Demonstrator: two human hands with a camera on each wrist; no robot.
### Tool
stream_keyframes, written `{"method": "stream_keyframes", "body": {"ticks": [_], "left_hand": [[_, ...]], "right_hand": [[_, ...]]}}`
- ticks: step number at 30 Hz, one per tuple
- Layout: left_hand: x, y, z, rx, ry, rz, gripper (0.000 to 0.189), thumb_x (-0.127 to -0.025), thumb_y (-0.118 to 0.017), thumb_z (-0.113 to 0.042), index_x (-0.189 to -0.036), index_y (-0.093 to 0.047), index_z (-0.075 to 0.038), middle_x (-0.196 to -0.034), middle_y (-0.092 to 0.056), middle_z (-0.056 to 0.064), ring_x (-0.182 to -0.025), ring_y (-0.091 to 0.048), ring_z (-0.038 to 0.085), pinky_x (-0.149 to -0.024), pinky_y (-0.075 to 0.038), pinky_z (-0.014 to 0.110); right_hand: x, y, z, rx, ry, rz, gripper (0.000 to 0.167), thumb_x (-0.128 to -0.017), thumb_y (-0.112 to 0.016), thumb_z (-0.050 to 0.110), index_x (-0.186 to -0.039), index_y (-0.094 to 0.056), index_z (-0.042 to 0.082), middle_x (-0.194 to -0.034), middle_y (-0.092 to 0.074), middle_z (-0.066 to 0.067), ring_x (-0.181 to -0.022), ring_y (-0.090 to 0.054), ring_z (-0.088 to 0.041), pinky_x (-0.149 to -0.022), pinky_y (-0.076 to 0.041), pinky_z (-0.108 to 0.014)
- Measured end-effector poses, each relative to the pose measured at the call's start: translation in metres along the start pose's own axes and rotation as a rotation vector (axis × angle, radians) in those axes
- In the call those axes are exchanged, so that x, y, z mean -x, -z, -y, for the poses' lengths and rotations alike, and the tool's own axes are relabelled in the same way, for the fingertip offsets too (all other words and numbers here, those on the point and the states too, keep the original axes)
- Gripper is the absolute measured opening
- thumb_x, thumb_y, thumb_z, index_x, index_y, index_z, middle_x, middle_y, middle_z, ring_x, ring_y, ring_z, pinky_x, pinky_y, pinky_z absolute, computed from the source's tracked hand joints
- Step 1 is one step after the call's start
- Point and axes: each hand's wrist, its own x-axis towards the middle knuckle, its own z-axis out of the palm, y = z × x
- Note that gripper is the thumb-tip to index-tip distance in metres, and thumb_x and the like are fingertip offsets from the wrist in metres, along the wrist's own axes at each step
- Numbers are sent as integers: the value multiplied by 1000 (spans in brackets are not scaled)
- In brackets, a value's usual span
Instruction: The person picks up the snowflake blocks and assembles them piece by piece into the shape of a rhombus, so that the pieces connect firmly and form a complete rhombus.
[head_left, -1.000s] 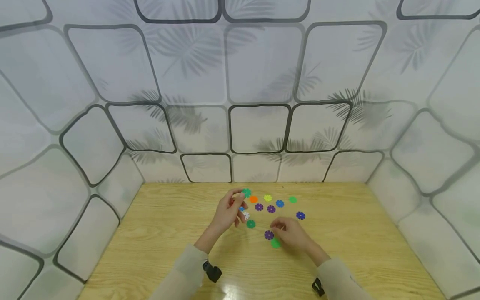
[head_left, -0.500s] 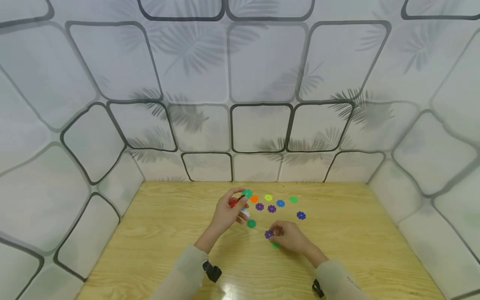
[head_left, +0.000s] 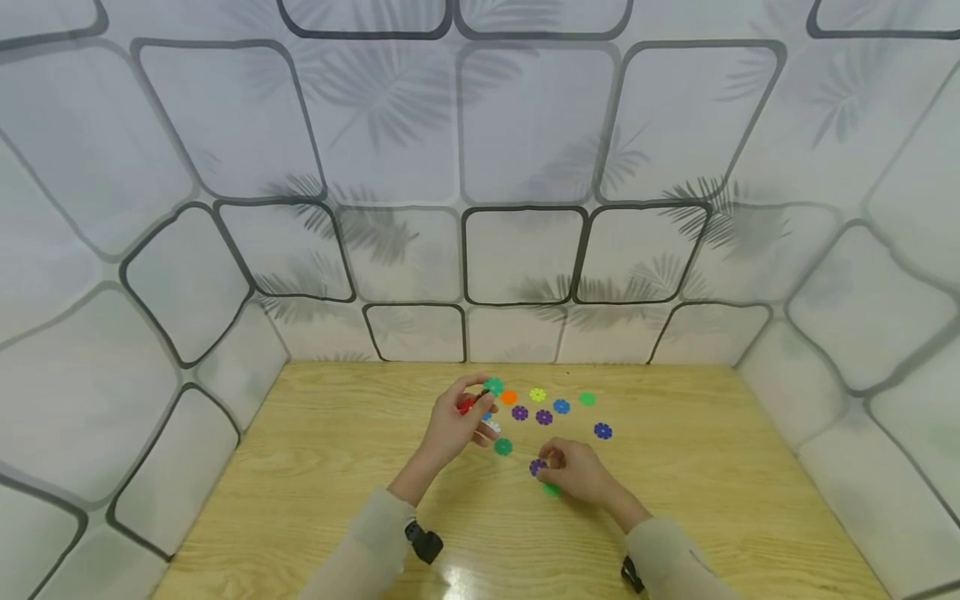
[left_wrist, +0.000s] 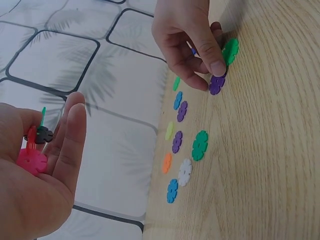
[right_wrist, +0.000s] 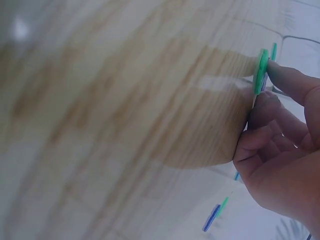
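My left hand (head_left: 448, 427) is raised over the left of the scattered discs and holds a few slotted snowflake discs joined together. In the left wrist view a pink-red disc (left_wrist: 33, 161), a black disc (left_wrist: 46, 134) and a green edge of this piece show by the thumb. Low at the table, my right hand (head_left: 583, 473) pinches the rim of a purple snowflake disc (left_wrist: 215, 86) between thumb and finger. Right beside that disc lies a green disc (left_wrist: 230, 51), partly behind the hand in the head view.
Several loose discs lie flat on the wooden table (head_left: 712, 500), among them a teal disc (head_left: 503, 447), a yellow disc (head_left: 537, 395), an orange disc (head_left: 508, 397) and a dark blue disc (head_left: 603, 431). Patterned fabric walls (head_left: 517, 254) close off the back and sides.
The red part of the joined discs has come into sight in my left hand. My right hand has shifted slightly left and its fingertips have come onto the purple disc.
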Motion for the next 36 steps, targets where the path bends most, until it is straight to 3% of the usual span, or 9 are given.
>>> {"method": "stream_keyframes", "body": {"ticks": [7,12,18,23,30,36], "left_hand": [[-1,0,1,-6,12,-3,41,-108,-63,-22,-147,-56,-12,-104,-75,18,-67,-78,28,-59,-65,36],[-1,1,1,-2,17,14,45,-108,-62,-22,-149,-53,-6,-105,-75,20,-70,-78,33,-62,-66,39],[0,2,-1,17,16,25,45,-108,-62,-24,-149,-53,-8,-105,-76,20,-71,-78,37,-63,-66,39],[0,3,0,14,10,35,44,-108,-62,-22,-149,-52,-7,-104,-76,19,-72,-78,40,-64,-67,39],[1,-1,-4,15,20,35,43,-108,-62,-15,-148,-53,-5,-100,-76,16,-72,-78,41,-63,-66,39],[2,-3,-7,13,21,39,41,-108,-61,-15,-147,-54,-7,-98,-76,13,-72,-78,42,-64,-67,42]], "right_hand": [[0,0,3,1,-23,-13,22,-90,-83,18,-107,-71,11,-91,-66,3,-82,-57,-12,-70,-50,-24],[2,2,10,-36,-36,-32,19,-90,-80,9,-105,-67,10,-95,-69,0,-86,-61,-13,-74,-53,-23],[3,10,22,-90,-24,-77,11,-95,-73,4,-104,-71,10,-94,-69,0,-82,-60,-12,-69,-51,-22],[-2,22,35,-84,26,-166,7,-98,-72,6,-104,-74,9,-94,-72,0,-76,-57,-9,-66,-50,-21],[-6,40,57,-130,100,-259,8,-100,-73,9,-108,-74,8,-99,-75,-8,-60,-53,-7,-51,-46,-22],[-11,47,71,-175,145,-297,9,-101,-72,11,-110,-71,9,-102,-74,-8,-56,-50,-6,-47,-43,-22]]}}
